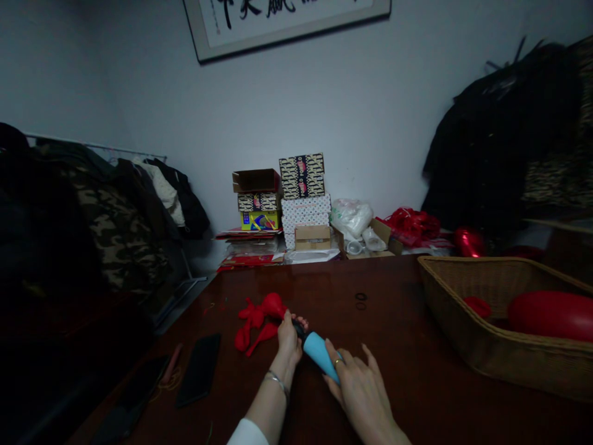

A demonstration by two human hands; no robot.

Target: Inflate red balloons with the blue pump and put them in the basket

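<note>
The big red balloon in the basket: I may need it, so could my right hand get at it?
Probably yes: the red balloon lies in an open-topped basket across bare table, though the right hand would likely have to leave the blue pump first.

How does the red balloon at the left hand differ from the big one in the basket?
Hand-side balloon is small; basket balloon is far larger.
Hand-side balloon looks roundish; basket balloon is elongated.
Hand-side balloon is at the left hand's fingers; basket balloon lies in the wicker basket.
Both are red.
</note>
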